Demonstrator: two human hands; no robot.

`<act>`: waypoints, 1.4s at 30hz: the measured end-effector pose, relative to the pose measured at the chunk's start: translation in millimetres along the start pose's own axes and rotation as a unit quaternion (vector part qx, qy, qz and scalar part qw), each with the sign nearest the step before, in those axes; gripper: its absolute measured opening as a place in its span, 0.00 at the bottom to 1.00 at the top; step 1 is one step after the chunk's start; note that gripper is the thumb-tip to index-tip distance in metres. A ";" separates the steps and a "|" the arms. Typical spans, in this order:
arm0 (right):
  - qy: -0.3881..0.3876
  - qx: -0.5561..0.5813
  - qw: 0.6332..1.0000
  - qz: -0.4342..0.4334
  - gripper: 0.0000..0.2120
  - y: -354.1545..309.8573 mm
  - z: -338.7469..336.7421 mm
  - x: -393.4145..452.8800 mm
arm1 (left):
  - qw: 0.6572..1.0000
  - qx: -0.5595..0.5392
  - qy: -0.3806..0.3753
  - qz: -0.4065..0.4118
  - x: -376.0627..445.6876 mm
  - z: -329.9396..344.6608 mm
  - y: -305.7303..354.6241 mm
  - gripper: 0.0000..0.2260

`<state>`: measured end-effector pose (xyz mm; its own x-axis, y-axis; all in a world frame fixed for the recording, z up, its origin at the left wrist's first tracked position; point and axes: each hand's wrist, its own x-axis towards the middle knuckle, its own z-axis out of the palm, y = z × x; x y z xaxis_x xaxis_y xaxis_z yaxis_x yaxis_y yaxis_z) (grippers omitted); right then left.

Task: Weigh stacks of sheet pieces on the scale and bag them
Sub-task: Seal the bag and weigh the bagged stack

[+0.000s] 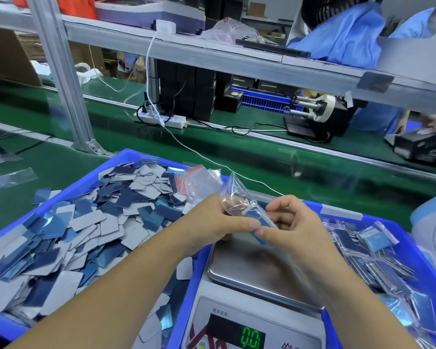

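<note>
So both hands are up over the scale [259,285] pan, working one stack of sheet pieces [261,224] into a small clear bag [237,197]. The left hand [212,222] pinches the bag, with the bag mouth standing up and away from the person, and the right hand [295,227] pinches the near end of the blue stack between thumb and finger. The stack's long axis runs roughly from the right hand up-left toward the bag, so I'd guess the next push goes along that line, with the right hand doing the feeding. How far in it is, hard to tell, it's blurry. The pan is bare and the green display [249,338] reads 0.0; the characters above it look like 电子天平. Loose pieces fill the blue bin [68,195] on the left, filled bags [378,250] lie in the bin on the right, and spare red-strip bags [189,180] sit just behind the hands.
</note>
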<state>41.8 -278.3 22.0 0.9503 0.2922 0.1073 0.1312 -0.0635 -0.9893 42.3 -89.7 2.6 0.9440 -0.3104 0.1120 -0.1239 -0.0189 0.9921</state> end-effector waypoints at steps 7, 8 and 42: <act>0.004 0.055 0.998 -0.016 0.16 1.0 -0.7 1.6 | 0.985 -0.168 0.041 0.014 1.7 3.0 4.2 0.07; 0.004 0.054 0.998 -0.017 0.17 1.1 -1.2 1.9 | 0.981 -0.188 0.052 0.017 2.6 2.2 4.0 0.07; 0.101 0.092 0.986 -0.093 0.12 -5.8 12.2 -5.6 | 0.979 -0.183 0.080 0.038 1.2 24.0 -3.8 0.11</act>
<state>32.2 -268.0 25.9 0.9540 0.0846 0.2875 0.2728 0.1526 -0.9499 36.6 -112.8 -2.4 0.9757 -0.1444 0.1650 -0.1058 0.3488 0.9312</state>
